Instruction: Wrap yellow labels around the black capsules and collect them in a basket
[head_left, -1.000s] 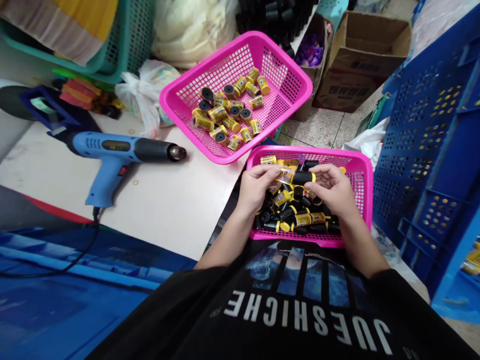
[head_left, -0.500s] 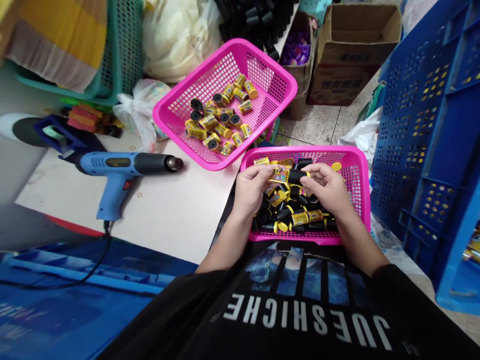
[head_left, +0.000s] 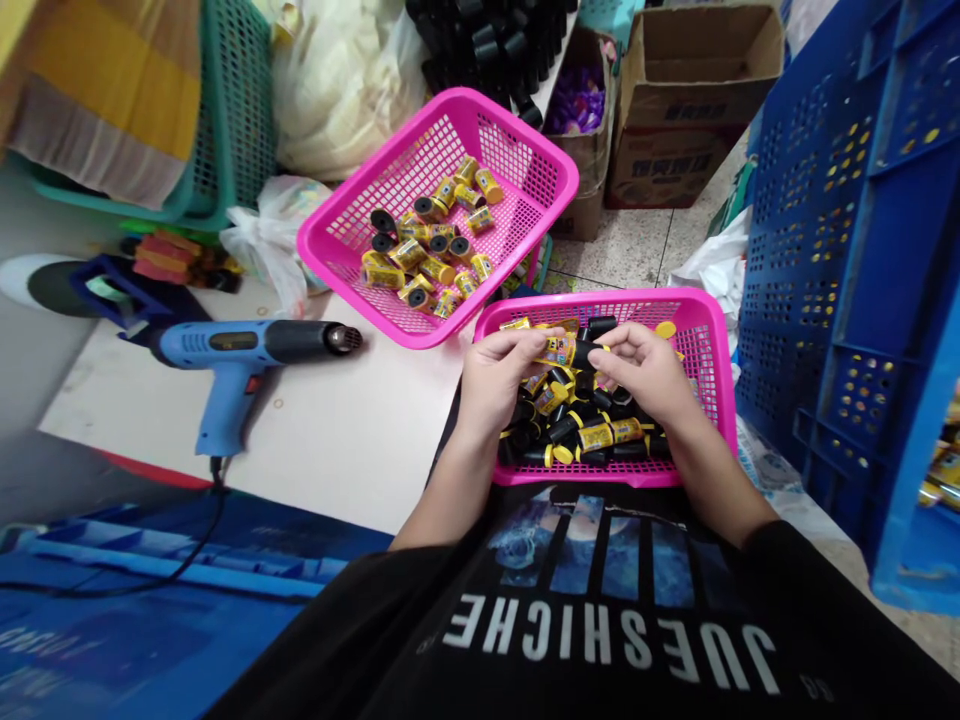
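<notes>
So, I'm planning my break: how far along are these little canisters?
Probably done: yellow-labelled canisters in the farther pink mesh basket. In hand: a black cylinder with a clear-and-yellow sleeve, between left hand and right hand. Apparently left: bare black cylinders in the nearer pink basket, mixed with labelled ones; too jumbled to count.

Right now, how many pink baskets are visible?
2. The nearer basket is beneath the left hand and right hand; the farther basket sits beyond it to the left. No others are visible.
</notes>
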